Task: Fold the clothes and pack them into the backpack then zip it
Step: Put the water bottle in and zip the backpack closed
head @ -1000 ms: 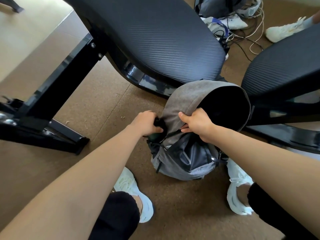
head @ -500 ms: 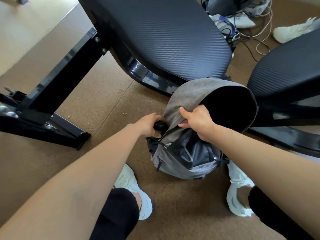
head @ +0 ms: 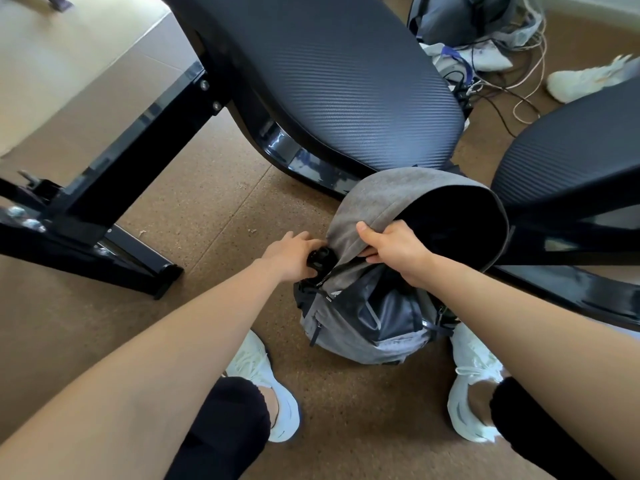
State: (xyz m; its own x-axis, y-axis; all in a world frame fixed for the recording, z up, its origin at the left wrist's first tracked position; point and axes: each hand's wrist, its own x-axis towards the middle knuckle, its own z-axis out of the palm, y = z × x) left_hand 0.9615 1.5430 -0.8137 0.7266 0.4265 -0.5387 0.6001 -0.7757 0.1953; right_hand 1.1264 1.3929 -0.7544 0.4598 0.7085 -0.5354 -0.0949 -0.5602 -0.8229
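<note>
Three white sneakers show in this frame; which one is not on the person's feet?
The white sneaker at upper right, lying on the floor beside the tangled cables. The other two are worn, flanking the grey backpack.

Backpack [head: 363,327] hemmed by 2 black seats [head: 346,81] behind; bare floor [head: 214,216] left.

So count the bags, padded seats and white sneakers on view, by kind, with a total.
Bags: 2, grey backpack, darker bag by the cables.
Black padded seats: 2.
White sneakers: 3.
Total: 7.
</note>
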